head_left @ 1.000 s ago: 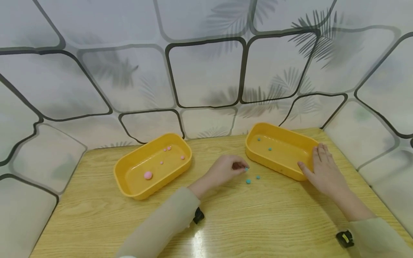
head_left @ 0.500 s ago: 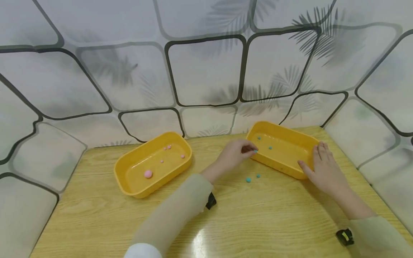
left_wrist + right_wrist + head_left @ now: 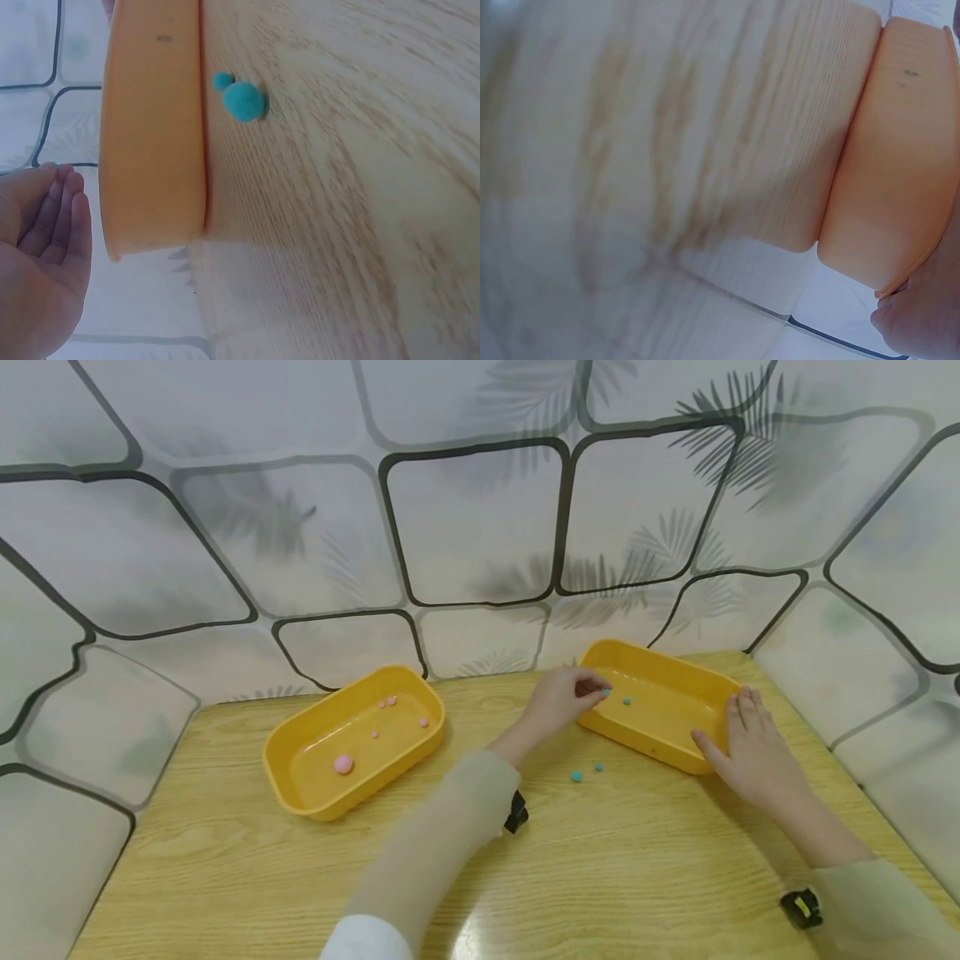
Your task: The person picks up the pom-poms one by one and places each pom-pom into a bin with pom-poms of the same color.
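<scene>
In the head view my left hand (image 3: 558, 700) reaches over the left end of the right-hand yellow tray (image 3: 637, 745). Its thumb and forefinger pinch a small blue-green pom-pom (image 3: 606, 692). Another pom-pom (image 3: 627, 702) lies inside that tray. A larger pom-pom (image 3: 577, 777) and a smaller one (image 3: 599, 767) lie on the table in front. The left wrist view shows that pair beside the tray wall (image 3: 154, 135), and the left hand (image 3: 45, 247) beyond the rim. My right hand (image 3: 761, 760) rests with straight fingers on the tray's right end, thumb at the front rim.
A second yellow tray (image 3: 300, 806) stands to the left, with several small pink balls and one bigger pink ball (image 3: 342, 764) inside. Both trays stand towards the back of the wooden table (image 3: 637, 877), below a patterned wall (image 3: 480, 527).
My left hand has carried the pinched pom-pom up and right, from the table in front to over the tray's left end. The right hand stays at the tray's right end.
</scene>
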A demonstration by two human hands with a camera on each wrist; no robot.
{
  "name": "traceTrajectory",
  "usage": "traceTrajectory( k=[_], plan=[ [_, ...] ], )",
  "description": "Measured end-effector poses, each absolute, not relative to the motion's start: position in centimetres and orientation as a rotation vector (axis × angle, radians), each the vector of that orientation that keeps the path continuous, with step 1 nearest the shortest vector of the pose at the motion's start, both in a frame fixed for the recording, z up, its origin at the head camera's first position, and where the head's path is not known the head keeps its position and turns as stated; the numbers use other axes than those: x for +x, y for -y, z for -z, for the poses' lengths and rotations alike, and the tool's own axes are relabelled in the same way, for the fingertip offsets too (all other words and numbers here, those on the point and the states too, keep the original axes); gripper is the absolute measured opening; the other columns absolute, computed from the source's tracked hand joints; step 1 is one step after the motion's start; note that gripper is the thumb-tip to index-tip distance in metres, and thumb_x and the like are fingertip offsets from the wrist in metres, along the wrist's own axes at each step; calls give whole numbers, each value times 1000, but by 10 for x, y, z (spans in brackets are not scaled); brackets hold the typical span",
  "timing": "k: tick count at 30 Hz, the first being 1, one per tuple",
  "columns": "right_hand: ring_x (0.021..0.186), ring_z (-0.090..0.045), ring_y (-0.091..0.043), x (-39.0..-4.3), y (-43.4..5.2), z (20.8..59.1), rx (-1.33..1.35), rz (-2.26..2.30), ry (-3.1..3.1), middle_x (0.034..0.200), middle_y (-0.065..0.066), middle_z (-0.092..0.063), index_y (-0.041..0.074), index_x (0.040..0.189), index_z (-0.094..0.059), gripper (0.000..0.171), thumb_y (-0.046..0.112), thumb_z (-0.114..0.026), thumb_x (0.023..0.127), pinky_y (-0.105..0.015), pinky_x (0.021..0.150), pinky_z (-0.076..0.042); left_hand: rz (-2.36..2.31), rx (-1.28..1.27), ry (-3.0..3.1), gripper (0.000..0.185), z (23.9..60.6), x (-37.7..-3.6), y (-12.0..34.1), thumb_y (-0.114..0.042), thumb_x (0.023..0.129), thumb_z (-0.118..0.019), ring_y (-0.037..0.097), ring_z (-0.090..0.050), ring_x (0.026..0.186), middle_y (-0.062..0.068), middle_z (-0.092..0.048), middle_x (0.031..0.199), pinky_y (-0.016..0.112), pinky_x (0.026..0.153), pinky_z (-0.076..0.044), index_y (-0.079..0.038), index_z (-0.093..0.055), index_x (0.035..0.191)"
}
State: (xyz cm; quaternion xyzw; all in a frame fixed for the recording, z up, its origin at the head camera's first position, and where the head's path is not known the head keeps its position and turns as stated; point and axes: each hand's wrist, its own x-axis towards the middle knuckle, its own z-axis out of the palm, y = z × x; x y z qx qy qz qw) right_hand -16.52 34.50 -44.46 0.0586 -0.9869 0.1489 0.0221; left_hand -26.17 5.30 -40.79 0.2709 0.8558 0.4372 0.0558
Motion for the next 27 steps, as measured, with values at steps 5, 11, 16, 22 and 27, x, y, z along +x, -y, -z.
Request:
traceTrajectory(
  k=[5, 11, 16, 22, 27],
  plan=[
    [159, 7, -60, -165, -345, 444, 178, -462, 3061, 166, -45, 10, -26, 157, -4, 94, 53, -32, 114, -62, 133, 8, -1423, 822, -2536, 20, 409, -263, -60, -14, 105, -69, 18, -75, 94, 10, -81, 111, 10, 72, -55, -6, -78, 120],
    [159, 7, -59, -165, -346, 445, 178, -462, 3064, 166, -46, 9, -26, 157, -3, 94, 53, -32, 114, -62, 133, 8, -1496, 789, -2488, 21, 411, -263, -65, -12, 105, -69, 21, -76, 94, 12, -81, 110, 11, 71, -56, -3, -78, 120],
    [159, 7, -59, -165, -346, 445, 180, -471, 3061, 166, -45, 10, -26, 157, -3, 94, 53, -32, 114, -62, 133, 8, -1523, 745, -2481, 20, 411, -264, -66, -13, 104, -69, 21, -76, 92, 12, -81, 109, 12, 71, -56, -3, -79, 119],
    [159, 8, -59, -165, -346, 444, 174, -476, 3062, 167, -45, 10, -25, 158, -3, 94, 53, -32, 114, -61, 133, 9, -1539, 671, -2511, 18, 413, -266, -70, -14, 104, -70, 20, -76, 90, 11, -82, 106, 12, 69, -55, -4, -80, 116],
    [159, 7, -59, -165, -345, 444, 171, -466, 3066, 167, -45, 10, -25, 158, -3, 94, 53, -32, 114, -61, 134, 8, -1526, 579, -2560, 18, 415, -266, -73, -15, 104, -70, 18, -77, 91, 9, -82, 107, 12, 68, -55, -7, -81, 117]
  ],
)
